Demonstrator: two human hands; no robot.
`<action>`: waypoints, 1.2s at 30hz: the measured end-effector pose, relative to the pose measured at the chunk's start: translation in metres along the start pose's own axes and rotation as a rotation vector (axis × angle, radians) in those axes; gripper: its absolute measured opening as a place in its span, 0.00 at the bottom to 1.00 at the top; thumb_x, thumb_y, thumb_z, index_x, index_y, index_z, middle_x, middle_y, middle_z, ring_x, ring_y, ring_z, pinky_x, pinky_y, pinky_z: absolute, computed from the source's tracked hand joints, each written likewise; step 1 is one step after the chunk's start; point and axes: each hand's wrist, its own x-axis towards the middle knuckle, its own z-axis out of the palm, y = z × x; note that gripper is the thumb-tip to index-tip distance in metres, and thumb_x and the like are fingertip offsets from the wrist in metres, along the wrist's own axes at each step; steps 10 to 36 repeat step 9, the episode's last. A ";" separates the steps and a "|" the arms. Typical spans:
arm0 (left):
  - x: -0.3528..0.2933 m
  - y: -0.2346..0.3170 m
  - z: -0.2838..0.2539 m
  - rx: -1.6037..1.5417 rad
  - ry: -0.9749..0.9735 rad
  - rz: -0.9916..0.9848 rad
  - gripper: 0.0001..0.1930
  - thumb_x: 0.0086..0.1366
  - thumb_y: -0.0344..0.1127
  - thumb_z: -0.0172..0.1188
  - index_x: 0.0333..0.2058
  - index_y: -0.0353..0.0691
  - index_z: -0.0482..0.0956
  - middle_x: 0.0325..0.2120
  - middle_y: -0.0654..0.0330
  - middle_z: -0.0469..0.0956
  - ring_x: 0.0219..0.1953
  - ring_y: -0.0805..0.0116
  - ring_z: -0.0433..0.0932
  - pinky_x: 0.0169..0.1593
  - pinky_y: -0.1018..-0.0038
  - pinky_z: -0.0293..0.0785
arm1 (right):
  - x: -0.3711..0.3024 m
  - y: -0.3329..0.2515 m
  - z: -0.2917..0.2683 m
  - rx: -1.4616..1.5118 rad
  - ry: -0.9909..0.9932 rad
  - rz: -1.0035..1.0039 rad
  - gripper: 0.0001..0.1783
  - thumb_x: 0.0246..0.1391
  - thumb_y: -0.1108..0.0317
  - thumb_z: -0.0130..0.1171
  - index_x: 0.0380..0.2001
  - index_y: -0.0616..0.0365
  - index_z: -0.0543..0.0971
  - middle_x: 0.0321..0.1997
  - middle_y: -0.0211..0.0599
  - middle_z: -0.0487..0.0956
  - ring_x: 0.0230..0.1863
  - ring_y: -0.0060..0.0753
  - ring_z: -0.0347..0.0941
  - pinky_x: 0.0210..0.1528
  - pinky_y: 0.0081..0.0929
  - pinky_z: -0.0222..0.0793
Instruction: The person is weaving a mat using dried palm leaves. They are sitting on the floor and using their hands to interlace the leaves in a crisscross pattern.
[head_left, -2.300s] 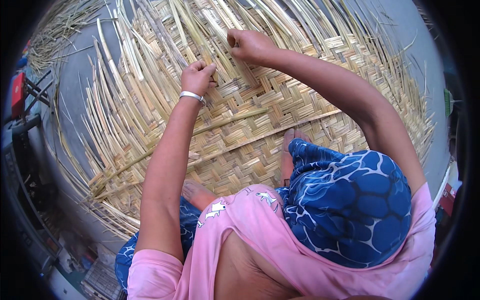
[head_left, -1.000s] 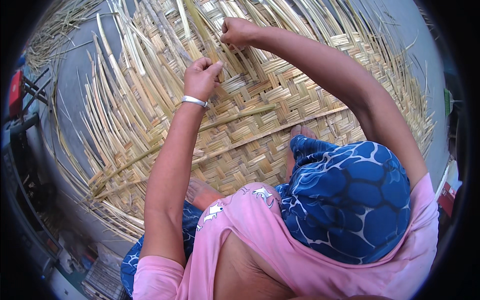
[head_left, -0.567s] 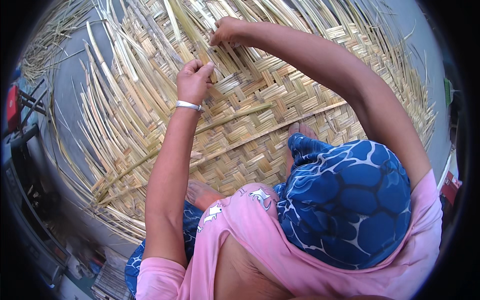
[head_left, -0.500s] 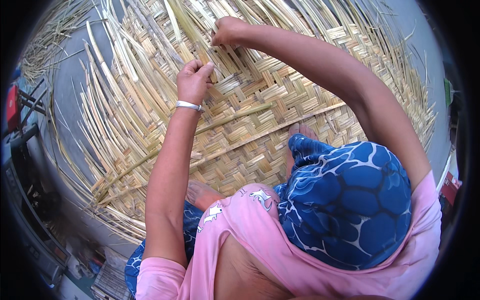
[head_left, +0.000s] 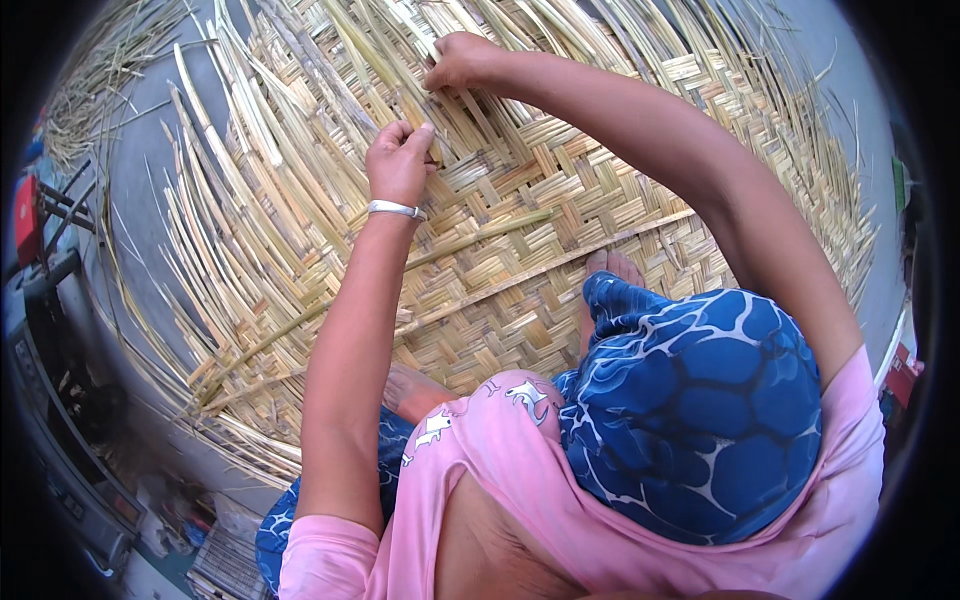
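A wide woven mat (head_left: 500,335) of flat, straw-coloured split-cane strips spreads under and around my bare feet. My left hand (head_left: 402,165), with a pale band on its wrist, is closed in a pinch on a cane strip (head_left: 380,62) that slants up toward the far edge. Farther off and to the right, my right hand (head_left: 464,62) is closed around strips at the weave's far part; its fingertips are partly hidden. Between the two hands, several strips stand lifted off the woven part. Two long strips lie crosswise over the mat, nearer to me.
Loose unwoven strip ends (head_left: 205,200) fan out at the far and left sides. A heap of thin strips (head_left: 110,85) lies on the grey floor at the far left. At the left edge are a red object (head_left: 28,220) and dark equipment (head_left: 60,420).
My left hand has shifted slightly right, still pinched. The slanting strips near it have moved a little, while my right hand stays almost in place.
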 end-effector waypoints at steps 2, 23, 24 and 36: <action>0.008 -0.007 0.003 0.026 0.033 -0.014 0.09 0.58 0.34 0.60 0.21 0.42 0.72 0.16 0.68 0.70 0.16 0.82 0.67 0.20 0.84 0.64 | -0.006 0.009 -0.003 0.389 -0.051 -0.031 0.14 0.38 0.66 0.65 0.31 0.57 0.76 0.26 0.33 0.77 0.27 0.24 0.73 0.31 0.26 0.68; 0.016 -0.026 0.001 0.219 -0.051 0.190 0.09 0.57 0.35 0.61 0.32 0.35 0.77 0.18 0.62 0.73 0.20 0.77 0.71 0.27 0.78 0.72 | -0.032 0.015 -0.012 0.582 -0.236 -0.143 0.14 0.43 0.63 0.66 0.34 0.52 0.76 0.33 0.27 0.76 0.37 0.19 0.70 0.42 0.21 0.63; 0.016 -0.026 0.001 0.219 -0.051 0.190 0.09 0.57 0.35 0.61 0.32 0.35 0.77 0.18 0.62 0.73 0.20 0.77 0.71 0.27 0.78 0.72 | -0.032 0.015 -0.012 0.582 -0.236 -0.143 0.14 0.43 0.63 0.66 0.34 0.52 0.76 0.33 0.27 0.76 0.37 0.19 0.70 0.42 0.21 0.63; 0.016 -0.026 0.001 0.219 -0.051 0.190 0.09 0.57 0.35 0.61 0.32 0.35 0.77 0.18 0.62 0.73 0.20 0.77 0.71 0.27 0.78 0.72 | -0.032 0.015 -0.012 0.582 -0.236 -0.143 0.14 0.43 0.63 0.66 0.34 0.52 0.76 0.33 0.27 0.76 0.37 0.19 0.70 0.42 0.21 0.63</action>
